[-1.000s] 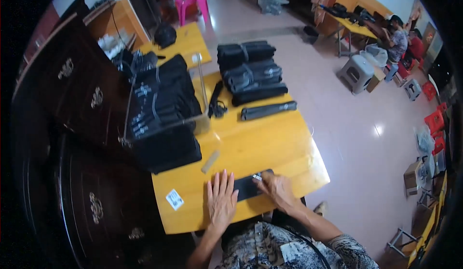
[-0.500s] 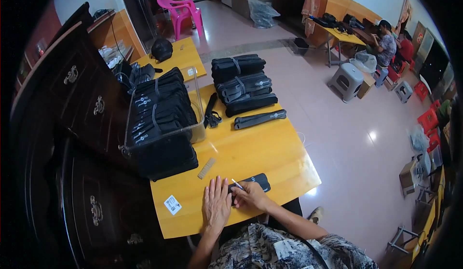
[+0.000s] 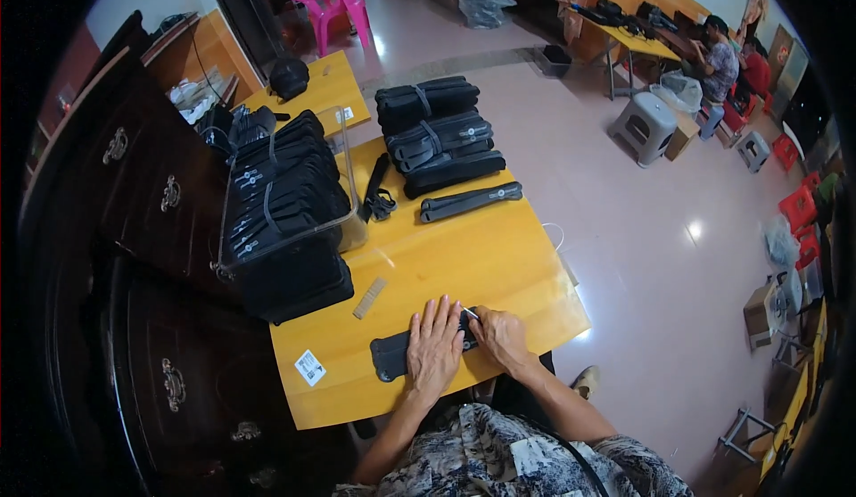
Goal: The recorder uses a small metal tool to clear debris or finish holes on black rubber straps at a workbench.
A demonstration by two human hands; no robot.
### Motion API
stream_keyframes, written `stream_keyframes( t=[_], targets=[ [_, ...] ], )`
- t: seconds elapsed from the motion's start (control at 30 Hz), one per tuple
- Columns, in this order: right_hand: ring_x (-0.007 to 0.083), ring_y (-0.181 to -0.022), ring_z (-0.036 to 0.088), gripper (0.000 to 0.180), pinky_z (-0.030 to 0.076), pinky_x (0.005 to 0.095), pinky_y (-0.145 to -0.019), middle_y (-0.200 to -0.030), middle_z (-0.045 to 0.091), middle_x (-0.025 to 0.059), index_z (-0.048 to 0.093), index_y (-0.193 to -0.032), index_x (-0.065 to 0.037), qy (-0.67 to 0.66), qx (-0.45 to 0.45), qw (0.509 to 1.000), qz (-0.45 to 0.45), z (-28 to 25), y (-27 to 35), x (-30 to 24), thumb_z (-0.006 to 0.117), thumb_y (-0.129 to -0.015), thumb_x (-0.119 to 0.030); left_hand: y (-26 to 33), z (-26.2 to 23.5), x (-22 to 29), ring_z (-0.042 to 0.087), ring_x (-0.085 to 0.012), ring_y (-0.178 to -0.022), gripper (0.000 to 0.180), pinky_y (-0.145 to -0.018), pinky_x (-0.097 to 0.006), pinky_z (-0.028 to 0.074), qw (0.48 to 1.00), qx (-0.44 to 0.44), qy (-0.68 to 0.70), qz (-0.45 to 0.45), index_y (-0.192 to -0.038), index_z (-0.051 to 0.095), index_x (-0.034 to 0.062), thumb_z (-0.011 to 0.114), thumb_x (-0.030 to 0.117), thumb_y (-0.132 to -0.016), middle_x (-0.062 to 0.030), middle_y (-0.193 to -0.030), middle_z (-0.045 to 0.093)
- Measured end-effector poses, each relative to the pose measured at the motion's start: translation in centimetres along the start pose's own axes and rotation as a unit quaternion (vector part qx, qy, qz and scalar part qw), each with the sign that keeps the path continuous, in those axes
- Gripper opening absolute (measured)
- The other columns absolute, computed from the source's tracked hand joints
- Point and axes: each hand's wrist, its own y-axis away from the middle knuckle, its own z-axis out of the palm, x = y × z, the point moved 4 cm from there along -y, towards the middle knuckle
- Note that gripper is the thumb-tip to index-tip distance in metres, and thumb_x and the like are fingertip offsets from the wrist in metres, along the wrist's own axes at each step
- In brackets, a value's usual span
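Note:
A flat, dark strap-like fabric piece (image 3: 390,357) lies on the yellow table near its front edge. My left hand (image 3: 434,352) rests flat across its middle, fingers stretched out and pressing on it. Just to the right, my right hand (image 3: 505,340) is closed around a thin white pen-like stick (image 3: 470,312), at the piece's right part. That hand covers the piece's right end, and most of the stick is hidden in the fingers. A small brown strip with cross lines (image 3: 370,298) lies beyond my left hand.
A clear plastic bin (image 3: 355,221) packed with bundled black pieces stands at left. Tied black bundles (image 3: 434,145), a single folded piece (image 3: 471,202) and a loose black strap (image 3: 379,189) lie farther back. Dark drawers (image 3: 169,194) border the left. Another person (image 3: 718,62) sits far right.
Both hands have shifted right. The fabric piece now shows to the left of my left hand, where before it stuck out beyond my right. The view has tilted slightly.

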Motion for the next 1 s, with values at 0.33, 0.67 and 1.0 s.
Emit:
stream_keyframes(
  t=[0.33,0.67,1.0],
  targets=[
    [0.0414,-0.065,0.061,0.028,0.048,0.0479,-0.055,-0.069,0.061,0.0238,0.055,-0.084,-0.003,-0.129,-0.004,0.988,0.089,-3.6,0.3,2.9,0.056,-0.092,-0.029,-1.6,0.5,1.5,0.025,-0.0313,-0.141,0.056,-0.114,-0.047,0.02,0.999,-0.027,0.016,-0.031,-0.145,0.033,0.0072,0.047,0.029,-0.095,-0.0137,-0.151,0.029],
    [0.0424,-0.068,0.061,0.027,0.048,0.0472,-0.059,-0.072,0.06,0.0254,0.056,-0.085,-0.002,-0.194,0.018,0.972,0.13,-3.6,1.0,4.1,0.055,-0.093,-0.028,-3.5,2.3,4.5,0.026,-0.0312,-0.14,0.059,-0.114,-0.045,0.021,0.998,-0.055,-0.011,0.04,-0.144,0.034,0.0052,0.052,0.025,-0.091,-0.0182,-0.151,0.028],
    [0.0357,-0.078,0.062,0.026,0.051,0.0429,-0.064,-0.096,0.059,0.0146,0.059,-0.105,-0.008,-0.102,0.012,0.994,0.038,-4.2,2.1,0.0,0.064,-0.087,-0.025,0.9,-3.6,-1.6,0.026,-0.0335,-0.14,0.056,-0.115,-0.047,0.015,0.991,-0.03,0.131,-0.018,-0.146,0.03,0.0066,0.045,0.027,-0.097,-0.0152,-0.151,0.03]
  ],
)
